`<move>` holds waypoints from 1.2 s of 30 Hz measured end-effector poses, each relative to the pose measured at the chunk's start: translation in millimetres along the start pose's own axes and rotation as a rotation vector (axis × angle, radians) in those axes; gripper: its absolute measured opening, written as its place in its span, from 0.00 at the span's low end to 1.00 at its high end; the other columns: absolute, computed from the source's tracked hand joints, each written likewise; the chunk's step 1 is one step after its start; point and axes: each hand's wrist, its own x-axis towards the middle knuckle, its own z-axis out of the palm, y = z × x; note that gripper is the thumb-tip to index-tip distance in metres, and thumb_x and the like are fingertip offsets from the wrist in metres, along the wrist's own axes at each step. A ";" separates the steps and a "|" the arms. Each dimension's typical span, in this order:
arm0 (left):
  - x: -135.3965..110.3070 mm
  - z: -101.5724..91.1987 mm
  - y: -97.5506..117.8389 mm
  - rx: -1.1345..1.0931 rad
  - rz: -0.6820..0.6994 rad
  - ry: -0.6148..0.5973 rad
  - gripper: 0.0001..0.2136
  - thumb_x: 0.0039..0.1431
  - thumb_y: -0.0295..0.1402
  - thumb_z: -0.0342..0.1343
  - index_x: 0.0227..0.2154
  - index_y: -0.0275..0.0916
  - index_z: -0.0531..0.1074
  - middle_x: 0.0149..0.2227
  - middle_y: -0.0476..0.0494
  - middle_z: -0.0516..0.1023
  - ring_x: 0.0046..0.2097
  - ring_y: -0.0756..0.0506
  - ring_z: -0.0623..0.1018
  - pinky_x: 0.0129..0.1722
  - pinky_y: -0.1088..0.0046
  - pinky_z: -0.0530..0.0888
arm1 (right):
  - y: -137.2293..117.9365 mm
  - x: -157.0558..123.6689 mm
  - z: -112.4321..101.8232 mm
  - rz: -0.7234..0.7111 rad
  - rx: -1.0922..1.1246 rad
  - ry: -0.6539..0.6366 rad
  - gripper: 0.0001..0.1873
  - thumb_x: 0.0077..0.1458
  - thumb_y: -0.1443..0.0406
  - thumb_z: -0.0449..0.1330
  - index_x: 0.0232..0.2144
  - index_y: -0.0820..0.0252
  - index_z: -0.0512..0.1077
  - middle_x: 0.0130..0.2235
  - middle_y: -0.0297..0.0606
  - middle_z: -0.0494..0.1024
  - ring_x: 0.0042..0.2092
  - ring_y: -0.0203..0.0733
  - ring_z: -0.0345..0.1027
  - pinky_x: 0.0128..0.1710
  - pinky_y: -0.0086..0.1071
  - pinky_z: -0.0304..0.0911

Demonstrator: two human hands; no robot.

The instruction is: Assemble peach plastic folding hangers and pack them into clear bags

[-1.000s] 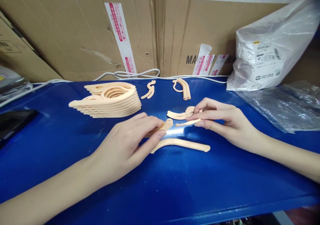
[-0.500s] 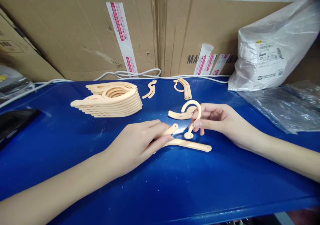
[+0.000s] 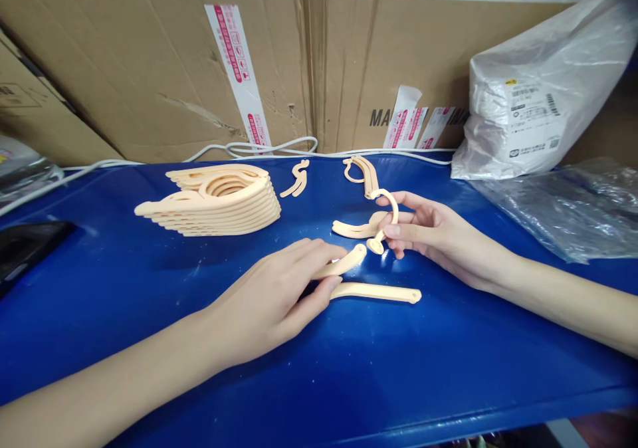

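Observation:
My left hand [image 3: 279, 295] pinches a peach plastic hanger arm [image 3: 346, 263] and lifts its round end off the blue table [image 3: 349, 368]. My right hand [image 3: 428, 232] is closed on a curved peach hook piece [image 3: 386, 219], whose lower round end hangs right next to the arm's tip. A second long arm piece [image 3: 376, 293] lies flat just below them. Behind the hook, another curved peach piece [image 3: 351, 230] rests on the table.
A stack of peach hangers [image 3: 219, 199] sits at the back left. Small loose peach parts [image 3: 298, 179] and a bundle of hooks [image 3: 366, 175] lie behind. Cardboard boxes [image 3: 174, 69], white cables, plastic bags [image 3: 543, 89] at right, and a black object [image 3: 24, 245] at the left edge.
My right hand has raised the hook piece upright and brought its end to the arm. My left hand has tilted the arm's tip up towards it.

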 end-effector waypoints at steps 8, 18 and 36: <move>-0.3 2.7 -3.3 -0.023 -0.004 0.020 0.10 0.72 0.31 0.45 0.51 0.39 0.67 0.44 0.45 0.75 0.45 0.49 0.75 0.46 0.74 0.70 | 0.3 -0.2 -1.0 0.002 -0.025 -0.049 0.29 0.49 0.64 0.72 0.51 0.57 0.66 0.34 0.29 0.77 0.29 0.28 0.68 0.31 0.24 0.66; -0.2 2.3 -3.3 0.011 -0.029 0.025 0.10 0.72 0.32 0.45 0.51 0.40 0.68 0.44 0.45 0.76 0.46 0.47 0.76 0.46 0.71 0.71 | 0.7 0.1 1.0 -0.005 -0.049 -0.023 0.27 0.48 0.64 0.72 0.50 0.60 0.70 0.39 0.35 0.79 0.33 0.32 0.70 0.31 0.26 0.68; 2.6 4.2 -10.1 0.025 0.053 0.090 0.10 0.71 0.29 0.47 0.50 0.41 0.70 0.43 0.49 0.78 0.42 0.49 0.76 0.42 0.75 0.69 | 1.7 1.6 0.7 0.009 0.005 -0.063 0.20 0.48 0.65 0.72 0.40 0.59 0.68 0.35 0.31 0.78 0.30 0.29 0.67 0.30 0.26 0.65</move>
